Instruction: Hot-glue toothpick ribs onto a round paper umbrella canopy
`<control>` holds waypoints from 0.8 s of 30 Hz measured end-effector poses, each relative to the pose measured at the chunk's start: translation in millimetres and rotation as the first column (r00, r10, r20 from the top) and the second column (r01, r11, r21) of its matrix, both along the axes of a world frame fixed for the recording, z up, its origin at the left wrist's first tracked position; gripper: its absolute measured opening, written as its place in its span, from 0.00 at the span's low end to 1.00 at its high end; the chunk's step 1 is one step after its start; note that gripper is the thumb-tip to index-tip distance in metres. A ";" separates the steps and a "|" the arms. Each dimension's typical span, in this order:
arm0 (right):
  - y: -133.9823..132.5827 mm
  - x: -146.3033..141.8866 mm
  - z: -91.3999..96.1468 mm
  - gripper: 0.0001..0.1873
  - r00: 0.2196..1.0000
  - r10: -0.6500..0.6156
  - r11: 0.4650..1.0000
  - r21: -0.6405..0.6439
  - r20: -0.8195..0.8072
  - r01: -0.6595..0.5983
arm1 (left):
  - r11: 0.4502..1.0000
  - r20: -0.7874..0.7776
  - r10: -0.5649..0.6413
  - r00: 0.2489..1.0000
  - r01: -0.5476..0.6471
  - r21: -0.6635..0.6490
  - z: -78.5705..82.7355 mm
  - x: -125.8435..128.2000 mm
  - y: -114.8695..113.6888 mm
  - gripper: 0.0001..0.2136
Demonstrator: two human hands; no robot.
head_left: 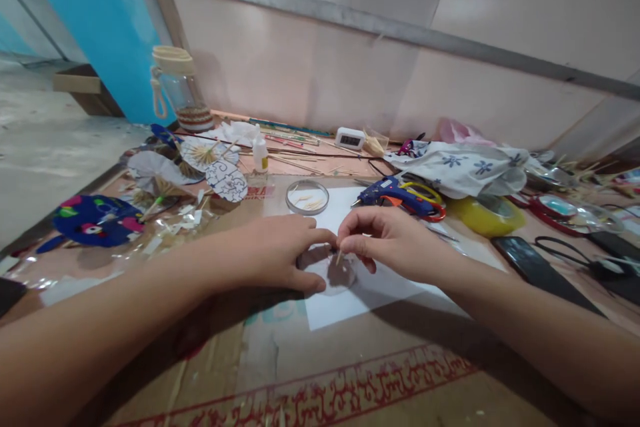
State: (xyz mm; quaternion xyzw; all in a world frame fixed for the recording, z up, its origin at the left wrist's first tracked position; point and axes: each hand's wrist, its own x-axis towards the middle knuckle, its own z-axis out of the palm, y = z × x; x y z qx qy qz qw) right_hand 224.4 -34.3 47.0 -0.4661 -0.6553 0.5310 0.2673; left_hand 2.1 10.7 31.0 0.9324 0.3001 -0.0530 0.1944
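Both of my hands meet over a white paper sheet on the cardboard-covered table. My left hand lies with fingers curled, its fingertips pressing a small round paper piece onto the sheet. My right hand pinches a thin wooden stick between thumb and forefinger, its tip touching the round piece. Just beyond my hands stands a shallow clear dish with several short sticks in it.
A blue glue gun and scissors lie behind my right hand. Yellow tape roll, patterned cloth, black phone sit right. Small paper umbrellas, a glue bottle and a glass jar stand left.
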 end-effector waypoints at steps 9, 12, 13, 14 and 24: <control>-5.4 -2.3 -15.2 0.03 0.994 0.026 0.999 -0.031 0.102 -0.023 | 1.000 0.065 -0.031 0.997 0.031 0.000 -4.7 -1.0 2.1 0.19; -3.8 -0.1 -20.3 0.03 0.993 0.052 0.997 -0.057 0.101 -0.047 | 1.000 0.063 -0.027 0.998 0.027 -0.006 -4.3 -0.6 2.1 0.19; -3.8 0.9 -21.4 0.04 0.994 0.064 0.996 -0.069 0.092 -0.057 | 1.000 0.060 -0.027 0.998 0.028 -0.008 -4.3 -0.5 2.3 0.18; -4.1 2.0 -22.0 0.04 0.995 0.069 0.995 -0.078 0.074 -0.063 | 1.000 0.060 -0.030 0.998 0.030 -0.008 -4.3 -0.4 2.4 0.19; -12.0 7.9 -7.5 0.03 0.994 -0.004 0.995 -0.099 -0.111 -0.007 | 0.999 0.061 -0.026 0.998 0.028 -0.038 -1.8 1.1 2.6 0.20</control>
